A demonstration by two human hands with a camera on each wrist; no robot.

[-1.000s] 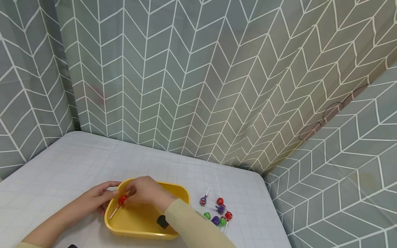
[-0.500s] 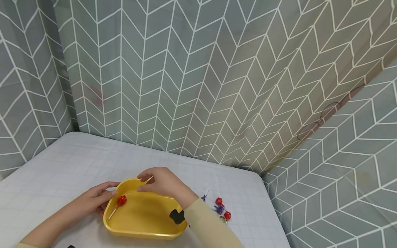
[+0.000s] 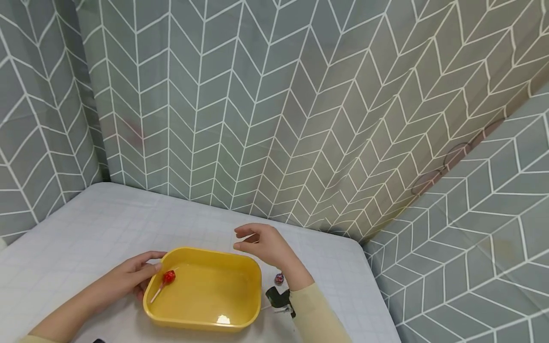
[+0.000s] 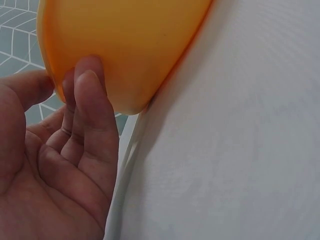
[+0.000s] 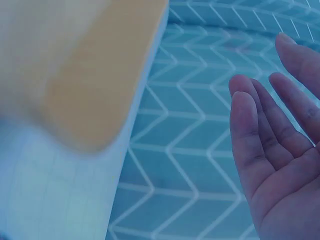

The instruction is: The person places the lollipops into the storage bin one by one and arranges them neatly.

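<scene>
In the head view a yellow plastic tray stands on the table, with a red-wrapped lollipop lying at its left end. My left hand holds the tray's left end, thumb at the rim and other fingers against the outer wall; the left wrist view shows these fingers on the yellow wall. Above the table, right of the tray, my right hand is held with fingers apart and nothing between them. A purple-and-red lollipop shows beside the right wrist. My right forearm hides the other candies.
A white-covered table lies beneath everything. Grey curtains with white zigzag lines rise behind it and at both sides. A black wrist strap sits on my right wrist, near the tray's right rim.
My right hand has let go of the red lollipop, lifted out of the tray and moved right past its far rim. My left hand has stayed at the tray's left end.
</scene>
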